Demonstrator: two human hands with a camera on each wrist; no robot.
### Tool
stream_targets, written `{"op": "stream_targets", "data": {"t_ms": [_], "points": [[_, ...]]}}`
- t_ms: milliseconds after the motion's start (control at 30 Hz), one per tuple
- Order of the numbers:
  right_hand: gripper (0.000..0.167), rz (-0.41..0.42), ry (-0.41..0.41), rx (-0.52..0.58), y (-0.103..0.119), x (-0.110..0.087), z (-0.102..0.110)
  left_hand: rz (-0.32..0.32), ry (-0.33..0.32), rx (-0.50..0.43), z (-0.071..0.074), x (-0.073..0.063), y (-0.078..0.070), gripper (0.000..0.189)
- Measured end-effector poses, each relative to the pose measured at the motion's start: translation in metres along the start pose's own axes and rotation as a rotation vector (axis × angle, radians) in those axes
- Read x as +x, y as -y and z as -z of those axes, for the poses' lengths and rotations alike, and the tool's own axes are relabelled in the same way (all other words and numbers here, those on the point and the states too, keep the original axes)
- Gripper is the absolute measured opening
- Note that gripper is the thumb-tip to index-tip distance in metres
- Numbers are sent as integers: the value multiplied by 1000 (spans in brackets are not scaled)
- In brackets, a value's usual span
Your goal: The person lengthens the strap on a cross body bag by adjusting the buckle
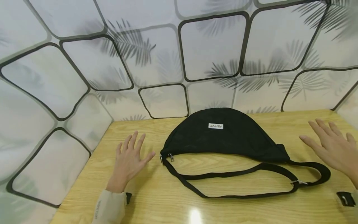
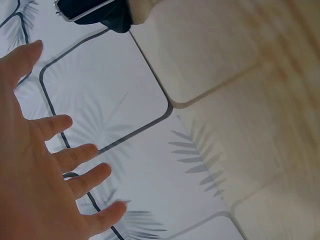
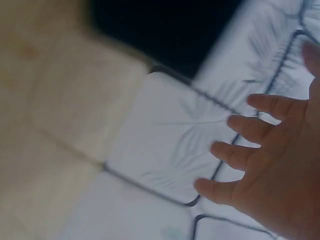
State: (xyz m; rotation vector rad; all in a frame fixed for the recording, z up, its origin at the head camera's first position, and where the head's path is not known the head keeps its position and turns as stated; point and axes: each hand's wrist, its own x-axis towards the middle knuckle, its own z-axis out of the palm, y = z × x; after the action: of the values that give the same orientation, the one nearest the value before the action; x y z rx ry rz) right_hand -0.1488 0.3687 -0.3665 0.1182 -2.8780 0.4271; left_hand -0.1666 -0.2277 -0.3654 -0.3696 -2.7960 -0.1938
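Observation:
A black waist bag (image 1: 223, 140) with a small white label (image 1: 215, 126) lies on the wooden table, its curved edge toward the wall. Its black strap (image 1: 240, 196) loops out toward the front, with a metal slider near the right end. At the bag's left tip hangs a zipper pull (image 1: 172, 157). My left hand (image 1: 130, 161) is to the left of the bag, fingers spread and holding nothing. Off to the bag's right my right hand (image 1: 332, 146) has its fingers spread too, apart from the bag. Both palms appear in the wrist views with nothing in them.
Behind the table (image 1: 151, 205) rises a wall covering (image 1: 156, 59) with dark rounded outlines and grey leaf prints; it continues along the left side. Sleeves and dark wrist straps show at both forearms. A bright reflection lies on the table near the front.

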Motion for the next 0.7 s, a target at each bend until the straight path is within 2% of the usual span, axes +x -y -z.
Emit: {"op": "stream_targets", "data": {"t_ms": [133, 200, 300, 433, 533, 700], "points": [[60, 40, -50, 99, 37, 11, 15, -42, -24, -41, 4, 3, -5, 62], [50, 63, -44, 179, 57, 12, 21, -51, -12, -89, 5, 4, -7, 54], [38, 103, -3, 298, 83, 15, 22, -51, 30, -163, 9, 6, -9, 46], [25, 160, 89, 368, 111, 20, 19, -37, 111, -288, 13, 9, -12, 43], [24, 199, 166, 409, 128, 25, 15, -32, 164, -368, 16, 10, -13, 43], [25, 249, 236, 475, 150, 29, 9, -27, 218, -452, 18, 11, -13, 42]]}}
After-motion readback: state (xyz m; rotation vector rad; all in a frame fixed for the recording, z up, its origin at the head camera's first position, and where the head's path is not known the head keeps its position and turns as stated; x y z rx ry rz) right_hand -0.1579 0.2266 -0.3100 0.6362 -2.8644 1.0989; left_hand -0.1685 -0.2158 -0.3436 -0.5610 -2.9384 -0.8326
